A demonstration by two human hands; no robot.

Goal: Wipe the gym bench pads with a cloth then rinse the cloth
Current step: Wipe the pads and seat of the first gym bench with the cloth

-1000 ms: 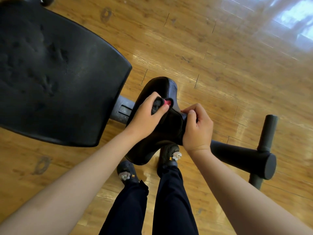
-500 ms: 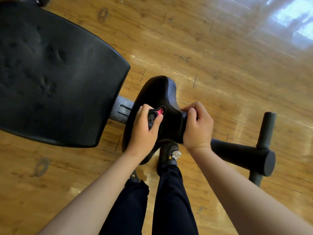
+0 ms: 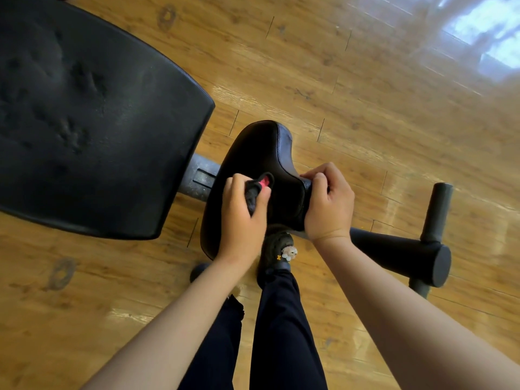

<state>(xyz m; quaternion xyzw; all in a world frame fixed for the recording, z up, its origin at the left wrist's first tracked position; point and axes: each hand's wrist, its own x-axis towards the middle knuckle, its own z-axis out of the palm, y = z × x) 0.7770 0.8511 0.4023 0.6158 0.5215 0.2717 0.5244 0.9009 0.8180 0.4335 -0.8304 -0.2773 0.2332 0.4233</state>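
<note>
A small black seat pad (image 3: pixel 261 153) stands tilted in the middle of the view, beside the large black back pad (image 3: pixel 92 122) at the left. My left hand (image 3: pixel 239 218) grips a bunched dark cloth (image 3: pixel 254 191) with a red patch and presses it against the seat pad's near left side. My right hand (image 3: pixel 327 204) grips the narrow right edge of the seat pad, thumb on top. The lower part of the seat pad is hidden behind my hands.
A grey metal frame bar (image 3: pixel 198 178) joins the two pads. A black foam roller (image 3: pixel 405 254) and an upright post (image 3: pixel 436 212) stick out at the right. My legs and dark shoes (image 3: pixel 277 251) stand on the glossy wooden floor (image 3: pixel 365 94) below the seat.
My left hand has drawn the cloth down the seat pad toward me, from near the pad's middle to its lower left side. My right hand has kept its hold on the edge.
</note>
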